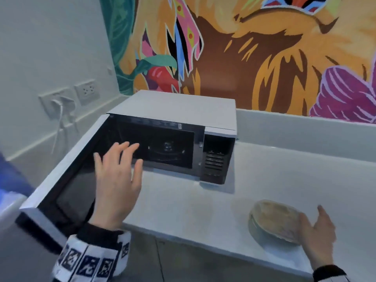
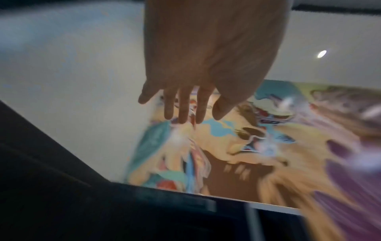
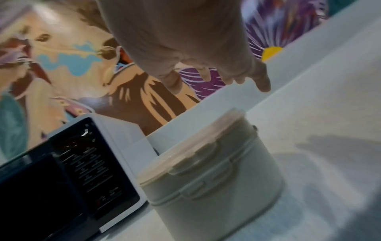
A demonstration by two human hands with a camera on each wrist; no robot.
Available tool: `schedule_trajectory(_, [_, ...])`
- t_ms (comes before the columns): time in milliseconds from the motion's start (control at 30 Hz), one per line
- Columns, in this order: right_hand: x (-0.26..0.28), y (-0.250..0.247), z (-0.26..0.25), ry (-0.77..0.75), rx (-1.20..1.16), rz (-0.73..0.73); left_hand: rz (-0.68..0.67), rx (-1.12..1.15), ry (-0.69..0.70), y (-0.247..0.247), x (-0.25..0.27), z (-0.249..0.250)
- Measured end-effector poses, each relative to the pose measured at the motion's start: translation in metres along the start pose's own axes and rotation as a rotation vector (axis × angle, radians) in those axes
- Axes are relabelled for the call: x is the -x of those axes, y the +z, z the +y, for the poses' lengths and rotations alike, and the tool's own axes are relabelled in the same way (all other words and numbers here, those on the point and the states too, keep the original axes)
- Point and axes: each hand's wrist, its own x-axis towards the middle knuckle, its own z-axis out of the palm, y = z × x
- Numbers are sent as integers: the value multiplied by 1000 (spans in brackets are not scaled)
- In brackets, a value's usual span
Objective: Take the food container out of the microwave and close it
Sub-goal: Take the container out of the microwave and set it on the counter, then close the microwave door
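The grey-green round food container (image 1: 270, 222) with a tan clip-on lid stands on the white counter (image 1: 193, 210), near its front edge at the right. My right hand (image 1: 314, 222) hovers at its right side with fingers spread, gripping nothing; in the right wrist view the hand (image 3: 216, 76) is above the container (image 3: 214, 176) and apart from it. The white microwave (image 1: 179, 108) sits at the back, its dark door (image 1: 67, 180) swung wide open to the left. My left hand (image 1: 120, 171) is flat and spread just in front of the door's inner face. Only the turntable shows in the cavity.
A colourful mural covers the wall behind the counter. Wall sockets (image 1: 87, 91) with a plugged-in white cable are at the left. The microwave's control panel (image 1: 215, 161) faces me. A blue and white object (image 1: 12, 180) sits at the far left edge.
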Motion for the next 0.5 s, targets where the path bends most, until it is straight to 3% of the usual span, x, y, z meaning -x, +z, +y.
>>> schedule_trajectory(100, [7,13,-27,-148,13,-38,33,-311,-238,-25,-1,-66])
schedule_trajectory(200, [21,31,-60,-279,-8,-177,-203,-381,-557,-35,7,-91])
schedule_trajectory(267, [32,44,-83,-366,-119,-249,-287,-360,-649,-40,8,-89])
schedule_trajectory(367, [47,60,-117,-472,-187,-305,-257,-291,-665,-44,9,-74])
schedule_trajectory(500, [53,74,-146,-577,-198,-376,-339,-153,-440,-39,21,-32])
